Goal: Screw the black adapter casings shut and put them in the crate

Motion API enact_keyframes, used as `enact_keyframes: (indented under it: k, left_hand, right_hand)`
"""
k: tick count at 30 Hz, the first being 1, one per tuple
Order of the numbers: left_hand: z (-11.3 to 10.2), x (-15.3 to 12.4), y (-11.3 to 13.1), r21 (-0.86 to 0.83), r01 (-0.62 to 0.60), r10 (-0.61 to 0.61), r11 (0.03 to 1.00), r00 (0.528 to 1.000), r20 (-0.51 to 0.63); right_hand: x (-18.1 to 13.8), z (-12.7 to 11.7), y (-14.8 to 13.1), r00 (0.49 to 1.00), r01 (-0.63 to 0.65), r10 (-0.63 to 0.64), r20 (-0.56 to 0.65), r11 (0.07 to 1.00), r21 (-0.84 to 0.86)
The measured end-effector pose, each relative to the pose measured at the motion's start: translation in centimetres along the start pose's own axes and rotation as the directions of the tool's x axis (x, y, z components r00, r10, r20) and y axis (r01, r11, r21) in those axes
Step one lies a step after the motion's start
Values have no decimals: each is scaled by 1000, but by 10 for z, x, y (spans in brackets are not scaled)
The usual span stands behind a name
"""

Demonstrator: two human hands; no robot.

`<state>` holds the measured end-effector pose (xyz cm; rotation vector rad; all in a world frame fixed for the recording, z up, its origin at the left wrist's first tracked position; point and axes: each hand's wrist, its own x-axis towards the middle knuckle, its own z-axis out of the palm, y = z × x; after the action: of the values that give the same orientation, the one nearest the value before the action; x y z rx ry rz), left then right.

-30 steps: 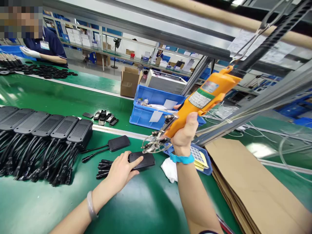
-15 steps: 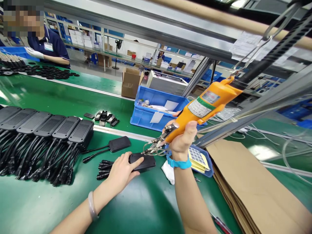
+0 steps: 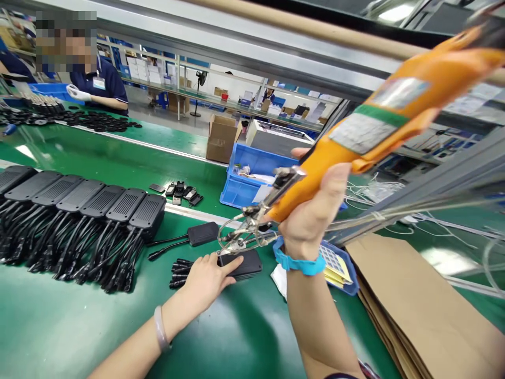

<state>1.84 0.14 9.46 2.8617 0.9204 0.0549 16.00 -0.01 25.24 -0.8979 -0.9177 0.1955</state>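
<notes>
From my head camera, my right hand [image 3: 315, 208] grips the orange screwdriver [image 3: 371, 126], tilted above the black adapter [image 3: 244, 263], which my left hand [image 3: 205, 279] presses flat on the green table [image 3: 236, 337]. A row of adapters [image 3: 79, 200] lies left; a blue bin [image 3: 252, 173] stands behind.

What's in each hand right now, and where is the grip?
Right hand grips the orange electric screwdriver around its lower body. Left hand presses flat on the black adapter, not lifting it.
</notes>
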Motion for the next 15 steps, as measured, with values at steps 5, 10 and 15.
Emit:
enact_keyframes:
  k: [5,10,15]
  left_hand:
    - [6,2,0,-30,5,-6,1000,1000,-15]
    - [13,4,0,-40,6,-8,999,999,-31]
    - [9,3,0,-72,23,-22,997,1000,9]
  right_hand:
    - [-19,4,32,990,-101,98,97,994,30]
    - [-27,7,38,991,-64,58,118,997,51]
    - [-30,16,40,985,-85,83,149,996,7]
